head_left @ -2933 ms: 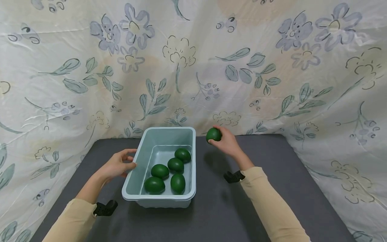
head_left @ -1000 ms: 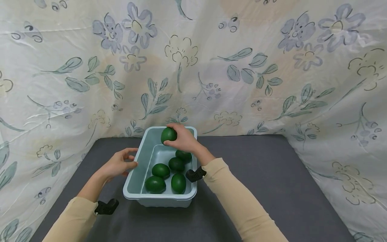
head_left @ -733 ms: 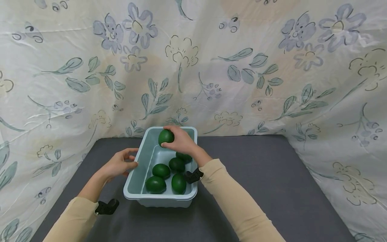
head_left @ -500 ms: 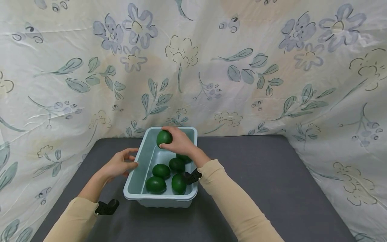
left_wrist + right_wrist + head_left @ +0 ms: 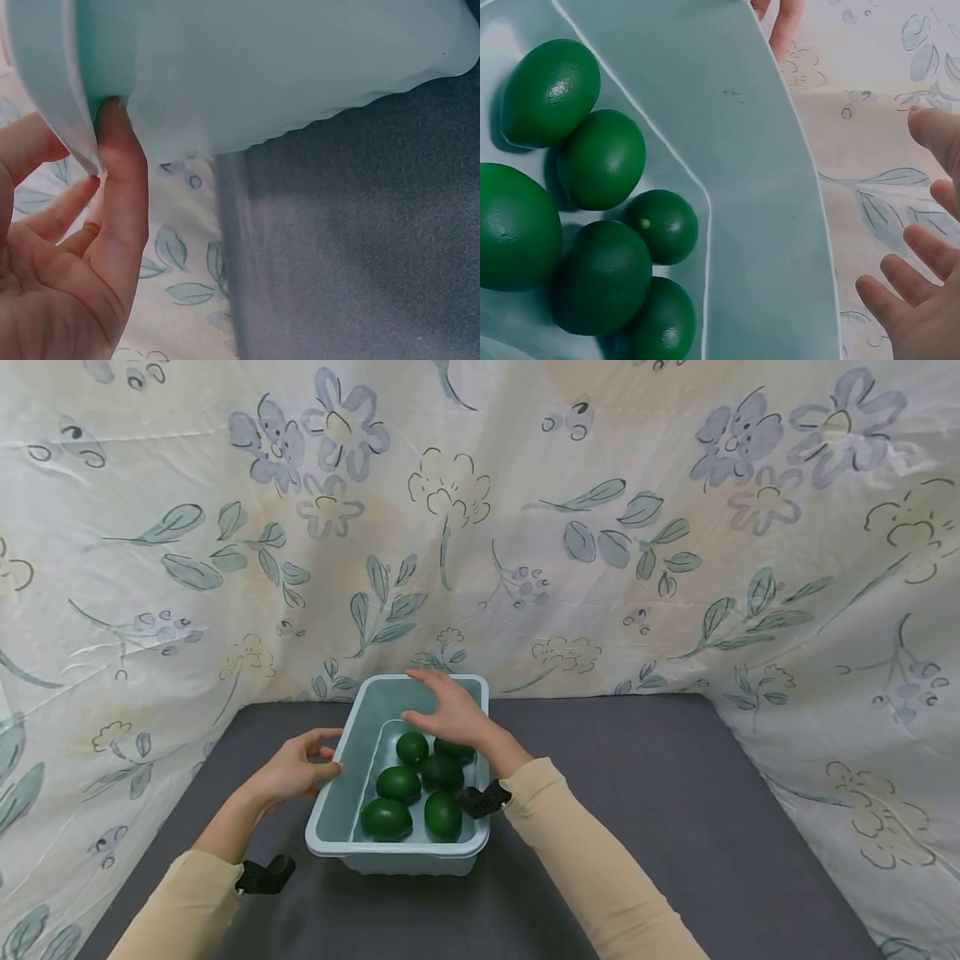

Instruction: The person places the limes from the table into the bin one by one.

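A pale blue-green plastic tub (image 5: 397, 860) stands on the dark grey table. Several smooth, dark green oval fruits, perhaps avocados, lie in it, one green fruit (image 5: 412, 748) near its far end. My left hand (image 5: 288, 766) holds the tub's left rim; in the left wrist view a fingertip (image 5: 114, 112) tucks under the rim and other fingers lie partly hidden behind it. Above the far end of the tub, my right hand (image 5: 453, 714) holds nothing, thumb and fingers spread apart. The right wrist view shows that hand's fingers (image 5: 907, 281) clear of the fruits (image 5: 600, 159).
Dark grey cloth (image 5: 600, 827) covers the table. A flowered curtain (image 5: 480, 568) hangs behind and along both sides. Each wrist carries a black device (image 5: 266, 874). My right forearm (image 5: 592, 860) reaches over the tub's right rim.
My right hand brought a green fruit from right of the tub into its far end and let it go; its fingers have spread and lifted slightly. The left hand stayed at the rim.
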The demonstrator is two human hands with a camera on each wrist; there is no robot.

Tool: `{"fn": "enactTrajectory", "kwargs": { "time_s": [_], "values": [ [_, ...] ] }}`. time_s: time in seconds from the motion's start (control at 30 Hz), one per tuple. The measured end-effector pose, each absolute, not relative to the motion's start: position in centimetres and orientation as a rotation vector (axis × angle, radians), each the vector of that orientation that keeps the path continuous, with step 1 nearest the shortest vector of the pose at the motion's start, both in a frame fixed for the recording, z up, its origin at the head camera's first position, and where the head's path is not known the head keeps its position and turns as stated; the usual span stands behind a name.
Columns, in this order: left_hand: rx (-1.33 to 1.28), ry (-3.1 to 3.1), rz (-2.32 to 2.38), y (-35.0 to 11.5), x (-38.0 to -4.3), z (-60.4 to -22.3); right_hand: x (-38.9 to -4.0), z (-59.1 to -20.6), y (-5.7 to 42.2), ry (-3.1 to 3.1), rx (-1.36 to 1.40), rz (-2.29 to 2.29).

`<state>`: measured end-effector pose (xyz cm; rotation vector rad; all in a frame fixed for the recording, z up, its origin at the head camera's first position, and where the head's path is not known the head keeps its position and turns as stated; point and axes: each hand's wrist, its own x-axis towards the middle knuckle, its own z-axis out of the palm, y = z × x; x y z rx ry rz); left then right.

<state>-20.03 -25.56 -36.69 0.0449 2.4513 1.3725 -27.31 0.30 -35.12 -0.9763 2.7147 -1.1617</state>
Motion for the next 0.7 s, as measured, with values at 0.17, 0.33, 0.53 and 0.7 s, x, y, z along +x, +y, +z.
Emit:
{"fn": "enactTrajectory", "kwargs": {
  "time_s": [0.17,0.33,0.53,0.7],
  "values": [
    [0.047,2.446,1.378,-25.5,-20.0,-36.7,-26.7,-34.5,0.9,2.704,-0.974,-1.211],
    [0.043,2.445,1.375,-25.5,-20.0,-36.7,-26.1,-34.0,1.7,2.687,-0.98,-1.325],
    [0.036,2.463,1.354,-25.4,-19.9,-36.7,-25.1,-33.8,3.1,2.712,-1.026,-1.439],
    [0.036,2.494,1.334,-25.3,-19.9,-36.7,-24.4,-33.9,4.5,2.734,-1.038,-1.508]
  ]
}}
